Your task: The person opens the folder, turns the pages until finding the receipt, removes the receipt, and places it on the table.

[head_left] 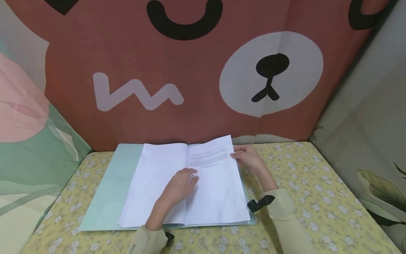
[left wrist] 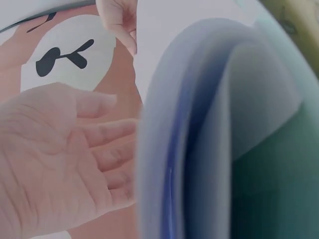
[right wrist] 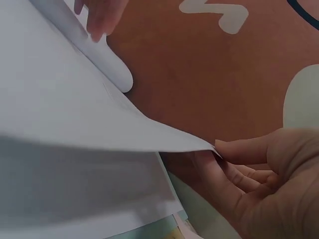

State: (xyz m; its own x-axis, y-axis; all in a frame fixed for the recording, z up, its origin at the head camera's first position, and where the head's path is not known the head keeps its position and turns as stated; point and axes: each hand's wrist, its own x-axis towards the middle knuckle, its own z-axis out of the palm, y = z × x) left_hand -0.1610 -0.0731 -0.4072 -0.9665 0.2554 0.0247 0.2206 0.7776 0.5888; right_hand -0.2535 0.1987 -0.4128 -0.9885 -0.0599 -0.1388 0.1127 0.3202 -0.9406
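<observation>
A light green folder lies spread on the table with white paper sheets inside. The left-hand stack of pages is blank on top; the right-hand page carries a block of printed text near its upper part. My right hand pinches the outer edge of that page between thumb and fingers, and the right wrist view shows the sheet lifted off those below. My left hand is over the middle of the pages, fingers loosely extended, gripping nothing. In the left wrist view curved pages stand beside the left hand's fingers.
The table has a yellow flowered cloth. Behind it hangs a reddish-brown cloth with a cartoon bear face. Printed curtains close in the right side, and another stands at the left. Dark straps sit at the wrists.
</observation>
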